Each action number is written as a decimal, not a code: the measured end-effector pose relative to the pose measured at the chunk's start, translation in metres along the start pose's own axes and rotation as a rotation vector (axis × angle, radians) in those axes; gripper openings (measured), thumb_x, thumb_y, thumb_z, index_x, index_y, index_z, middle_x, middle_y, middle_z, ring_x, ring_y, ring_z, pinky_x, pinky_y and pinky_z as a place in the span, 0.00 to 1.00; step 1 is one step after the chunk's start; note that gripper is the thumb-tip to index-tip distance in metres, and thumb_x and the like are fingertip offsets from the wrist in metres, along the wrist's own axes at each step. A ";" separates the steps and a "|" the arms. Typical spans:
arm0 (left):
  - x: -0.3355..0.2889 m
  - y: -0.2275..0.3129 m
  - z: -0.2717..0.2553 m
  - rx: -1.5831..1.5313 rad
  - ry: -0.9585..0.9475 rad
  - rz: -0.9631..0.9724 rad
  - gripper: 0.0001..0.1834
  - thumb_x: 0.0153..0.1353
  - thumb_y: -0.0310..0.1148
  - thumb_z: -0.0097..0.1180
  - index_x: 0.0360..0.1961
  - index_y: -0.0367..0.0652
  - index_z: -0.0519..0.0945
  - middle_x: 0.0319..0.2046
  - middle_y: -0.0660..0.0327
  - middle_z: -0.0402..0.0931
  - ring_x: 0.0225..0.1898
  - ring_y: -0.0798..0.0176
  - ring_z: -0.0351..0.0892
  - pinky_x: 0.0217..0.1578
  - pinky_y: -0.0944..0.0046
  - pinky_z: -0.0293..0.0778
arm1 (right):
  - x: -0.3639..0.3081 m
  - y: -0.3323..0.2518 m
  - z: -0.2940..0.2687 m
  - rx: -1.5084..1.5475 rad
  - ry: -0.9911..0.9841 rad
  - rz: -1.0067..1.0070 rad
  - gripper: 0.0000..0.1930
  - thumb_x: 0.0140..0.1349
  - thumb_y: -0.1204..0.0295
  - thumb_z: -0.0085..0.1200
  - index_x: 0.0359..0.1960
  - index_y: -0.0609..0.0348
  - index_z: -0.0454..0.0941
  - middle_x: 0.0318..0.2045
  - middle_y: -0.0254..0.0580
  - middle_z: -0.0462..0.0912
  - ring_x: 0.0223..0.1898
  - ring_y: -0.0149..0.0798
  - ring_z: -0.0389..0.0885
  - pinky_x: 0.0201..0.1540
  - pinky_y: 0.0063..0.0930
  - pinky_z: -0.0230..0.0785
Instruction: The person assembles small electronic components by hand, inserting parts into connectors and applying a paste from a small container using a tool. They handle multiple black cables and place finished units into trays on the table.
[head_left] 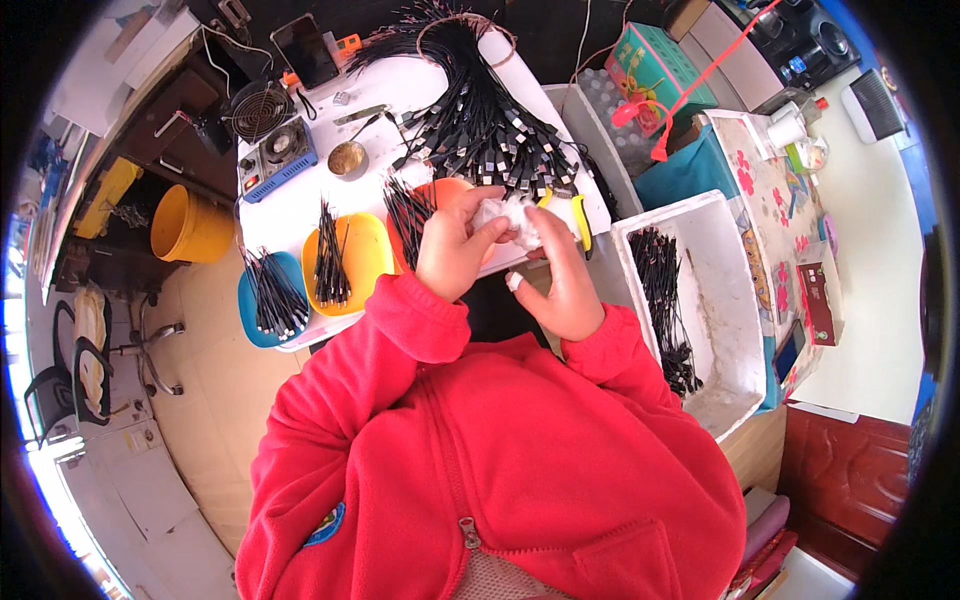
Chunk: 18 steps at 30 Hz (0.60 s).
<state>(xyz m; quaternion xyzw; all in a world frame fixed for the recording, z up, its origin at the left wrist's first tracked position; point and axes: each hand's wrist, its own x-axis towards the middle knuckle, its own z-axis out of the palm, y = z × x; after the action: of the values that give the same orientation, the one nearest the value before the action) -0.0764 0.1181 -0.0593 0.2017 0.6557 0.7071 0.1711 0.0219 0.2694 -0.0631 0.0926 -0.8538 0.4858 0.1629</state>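
Observation:
In front of my chest, both hands hold a crumpled white wad (pixel 517 222), tissue or thin plastic; I cannot tell which. My left hand (pixel 452 248) pinches its left side between thumb and fingers. The fingers of my right hand (pixel 568 292) press on the other side, and its thumb, with a white wrap near the tip, stands apart. Just beyond lies a large bundle of black cables (pixel 490 125) with metal plugs toward me. A yellow-handled tool (pixel 582 222) lies by my right fingers, partly hidden. An orange tray (pixel 447 190) with black cables sits behind my left hand.
On the white table, a yellow tray (pixel 372 255) and a blue tray (pixel 252 318) hold cable bundles. Behind them stand a small blue device with a fan (pixel 280 160) and a round metal tin (pixel 348 160). At right, a white foam box (pixel 722 300) contains more black cables.

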 end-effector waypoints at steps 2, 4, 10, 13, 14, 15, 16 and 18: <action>-0.002 0.002 -0.006 0.031 0.036 0.017 0.16 0.62 0.20 0.54 0.52 0.32 0.76 0.32 0.58 0.81 0.31 0.70 0.82 0.33 0.70 0.77 | 0.003 0.002 -0.002 0.176 0.051 0.023 0.41 0.51 0.77 0.58 0.68 0.62 0.53 0.64 0.54 0.60 0.61 0.51 0.64 0.58 0.37 0.65; 0.004 0.010 -0.018 0.113 0.008 -0.003 0.15 0.62 0.19 0.54 0.51 0.32 0.76 0.31 0.59 0.81 0.29 0.71 0.81 0.33 0.71 0.77 | 0.008 0.005 -0.005 0.156 0.041 0.018 0.41 0.52 0.77 0.58 0.68 0.62 0.53 0.64 0.54 0.60 0.61 0.50 0.65 0.57 0.37 0.66; 0.016 0.024 -0.020 -0.213 -0.105 -0.090 0.20 0.67 0.27 0.53 0.59 0.37 0.70 0.32 0.63 0.77 0.31 0.74 0.75 0.31 0.74 0.71 | 0.019 0.005 0.003 0.042 0.047 -0.062 0.39 0.52 0.79 0.57 0.67 0.65 0.55 0.64 0.61 0.58 0.65 0.58 0.61 0.64 0.41 0.58; 0.015 0.021 -0.014 -0.068 -0.094 -0.184 0.15 0.66 0.30 0.56 0.52 0.37 0.76 0.32 0.67 0.78 0.29 0.77 0.73 0.31 0.73 0.72 | 0.026 0.004 0.006 -0.005 0.068 -0.141 0.39 0.52 0.79 0.57 0.67 0.66 0.54 0.63 0.61 0.59 0.65 0.61 0.60 0.66 0.43 0.56; 0.013 0.021 -0.015 0.065 -0.110 -0.119 0.14 0.65 0.29 0.57 0.50 0.36 0.78 0.31 0.66 0.78 0.30 0.77 0.73 0.31 0.73 0.72 | 0.029 0.005 0.004 -0.123 0.124 -0.225 0.40 0.51 0.79 0.57 0.68 0.66 0.53 0.62 0.61 0.61 0.63 0.61 0.61 0.65 0.44 0.56; 0.011 0.022 -0.018 0.213 -0.121 -0.086 0.12 0.64 0.29 0.58 0.47 0.35 0.79 0.30 0.65 0.78 0.30 0.77 0.73 0.31 0.72 0.72 | 0.032 0.005 0.001 -0.185 0.173 -0.175 0.41 0.50 0.79 0.57 0.68 0.66 0.53 0.62 0.62 0.61 0.63 0.62 0.62 0.65 0.44 0.56; 0.011 0.023 -0.022 0.362 -0.131 -0.047 0.11 0.63 0.28 0.59 0.45 0.35 0.80 0.29 0.65 0.78 0.30 0.77 0.74 0.31 0.72 0.72 | 0.035 0.006 -0.003 -0.248 0.227 -0.144 0.41 0.50 0.79 0.57 0.68 0.66 0.53 0.61 0.62 0.61 0.62 0.62 0.62 0.65 0.44 0.56; 0.017 0.027 -0.032 0.467 -0.089 0.085 0.11 0.60 0.29 0.60 0.41 0.34 0.81 0.30 0.54 0.80 0.30 0.66 0.77 0.34 0.66 0.74 | 0.040 0.008 -0.011 -0.358 0.284 -0.060 0.43 0.48 0.81 0.55 0.69 0.63 0.52 0.62 0.57 0.62 0.61 0.55 0.65 0.61 0.42 0.60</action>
<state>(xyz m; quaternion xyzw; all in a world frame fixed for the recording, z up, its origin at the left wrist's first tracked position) -0.1063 0.0972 -0.0336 0.2940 0.7843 0.5332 0.1185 -0.0156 0.2830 -0.0489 0.0182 -0.8917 0.3297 0.3096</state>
